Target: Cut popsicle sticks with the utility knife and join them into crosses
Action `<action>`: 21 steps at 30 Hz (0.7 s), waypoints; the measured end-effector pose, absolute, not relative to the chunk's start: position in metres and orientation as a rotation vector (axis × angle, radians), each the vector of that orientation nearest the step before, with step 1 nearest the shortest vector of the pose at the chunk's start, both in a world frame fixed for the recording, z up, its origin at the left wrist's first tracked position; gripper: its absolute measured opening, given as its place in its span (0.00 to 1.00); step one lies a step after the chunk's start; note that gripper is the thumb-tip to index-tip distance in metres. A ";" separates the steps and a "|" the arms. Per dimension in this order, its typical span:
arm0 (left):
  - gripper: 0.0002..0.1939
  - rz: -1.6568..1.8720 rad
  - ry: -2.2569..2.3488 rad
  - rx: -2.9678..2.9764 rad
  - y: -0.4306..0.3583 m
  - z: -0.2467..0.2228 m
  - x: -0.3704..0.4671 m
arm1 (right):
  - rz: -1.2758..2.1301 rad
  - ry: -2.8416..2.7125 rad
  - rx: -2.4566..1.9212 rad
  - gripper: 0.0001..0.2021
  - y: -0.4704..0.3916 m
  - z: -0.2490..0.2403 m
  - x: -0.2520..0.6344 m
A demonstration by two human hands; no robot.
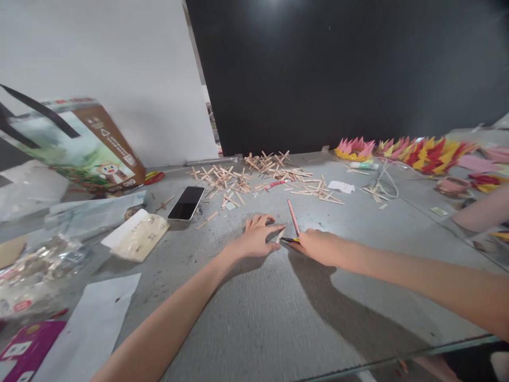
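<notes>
Near the middle of the table, my left hand (258, 236) pinches a short flat wooden stick (280, 235) between thumb and forefinger, its other fingers resting on the tabletop. My right hand (320, 245) is closed around a thin dark tool with a yellow part (291, 240), whose tip meets the stick; its exact kind is too small to make out. A red patterned pencil (293, 218) slants up from the fingers of that hand, and its lower end is hidden there. Beyond both hands lies a spread of wooden craft sticks (226, 180), several joined in crosses.
A phone (186, 203) lies left of the sticks, near a packet (139, 237). A printed bag (85, 148) stands at far left, with plastic wrappers (43, 265) in front. Folded paper petals (433, 155), a glue stick (363, 166) and a cable (392, 183) are at right.
</notes>
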State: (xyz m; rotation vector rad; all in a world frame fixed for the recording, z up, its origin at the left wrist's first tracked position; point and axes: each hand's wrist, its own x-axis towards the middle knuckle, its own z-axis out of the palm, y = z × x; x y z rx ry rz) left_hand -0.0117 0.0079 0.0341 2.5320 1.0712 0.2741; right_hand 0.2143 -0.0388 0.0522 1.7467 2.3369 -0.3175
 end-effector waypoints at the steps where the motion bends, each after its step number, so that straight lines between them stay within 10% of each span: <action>1: 0.32 0.275 1.078 2.522 0.009 0.034 -0.010 | -0.314 2.340 1.742 0.27 -0.038 0.054 0.214; 16: 0.30 0.628 1.003 2.101 0.014 0.025 -0.007 | -0.256 2.357 1.652 0.21 -0.027 0.081 0.212; 21: 0.15 0.811 0.914 1.801 0.012 0.016 -0.008 | -0.214 2.431 1.725 0.23 -0.026 0.073 0.225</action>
